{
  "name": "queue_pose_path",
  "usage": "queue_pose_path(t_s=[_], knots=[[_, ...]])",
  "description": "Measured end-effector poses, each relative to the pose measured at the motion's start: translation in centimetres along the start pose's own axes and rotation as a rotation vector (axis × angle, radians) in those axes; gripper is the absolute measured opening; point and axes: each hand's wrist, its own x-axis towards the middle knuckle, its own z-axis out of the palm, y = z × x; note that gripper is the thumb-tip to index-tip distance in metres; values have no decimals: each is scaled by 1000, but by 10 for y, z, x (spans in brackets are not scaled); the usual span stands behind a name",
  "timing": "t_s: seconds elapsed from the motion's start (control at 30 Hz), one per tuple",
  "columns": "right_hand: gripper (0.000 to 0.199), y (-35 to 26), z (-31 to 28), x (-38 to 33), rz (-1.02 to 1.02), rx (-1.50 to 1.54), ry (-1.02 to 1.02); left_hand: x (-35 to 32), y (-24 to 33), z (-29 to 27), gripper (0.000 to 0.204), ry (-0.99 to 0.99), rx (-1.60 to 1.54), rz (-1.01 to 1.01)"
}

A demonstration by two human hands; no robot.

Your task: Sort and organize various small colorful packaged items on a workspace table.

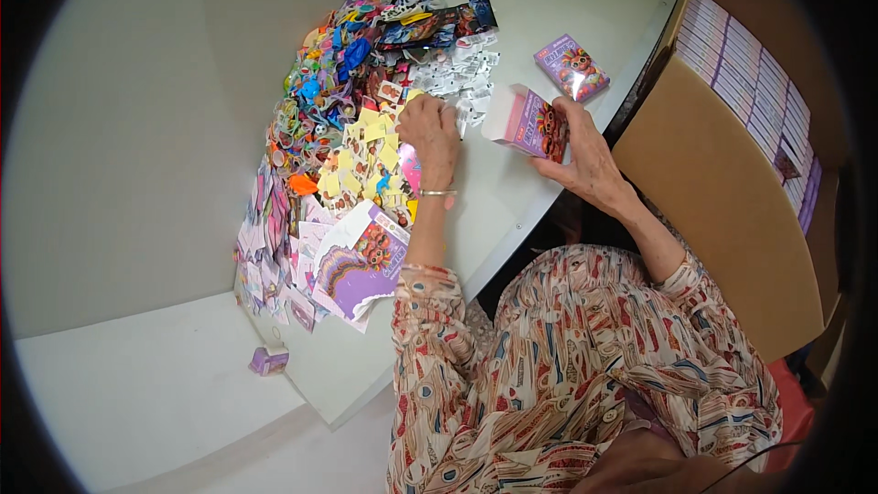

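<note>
My right hand (590, 165) grips a small purple cardboard box (538, 123) with a colourful character on its front; the box's end flap stands open to the left. My left hand (430, 133) is at the edge of the pile, fingers curled down between the yellow cards (352, 165) and the small white packets (457, 78). What its fingertips pinch is hidden beneath the hand. A second purple box (572, 67), which looks closed, lies on the table just beyond the one I hold.
A heap of small coloured toys (315, 91) spreads along the table's left side. Fanned flat purple cartons (361, 265) lie nearer. A large brown carton (722, 210) with rows of purple boxes (741, 73) stands right. A small purple box (269, 361) sits past the table's lower-left edge.
</note>
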Motion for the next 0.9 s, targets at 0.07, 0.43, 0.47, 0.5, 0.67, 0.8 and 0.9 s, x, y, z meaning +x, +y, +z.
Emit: queue_pose_path(t_s=[0.07,0.43,0.47,0.5,0.67,0.8,0.9], knots=[[81,-1,0,0,-18,-37,4,5,-2,-12,16,58,-182,-13],[82,-18,8,-1,-82,-229,-10,-36,75,-54,14,-51,-318,39],[82,-17,9,-1,-90,-223,-19,-35,78,-58,16,-97,-280,62],[82,-16,9,-1,-92,-233,-17,-34,79,-63,17,-143,-243,85],[81,-12,8,-1,-58,-218,-44,-30,82,-75,18,-153,-593,-164],[75,-13,6,-1,-38,-180,-38,-35,56,-76,19,-117,-856,-375],[74,-9,5,1,-18,-152,-22,-35,18,-84,23,-96,-713,-282]])
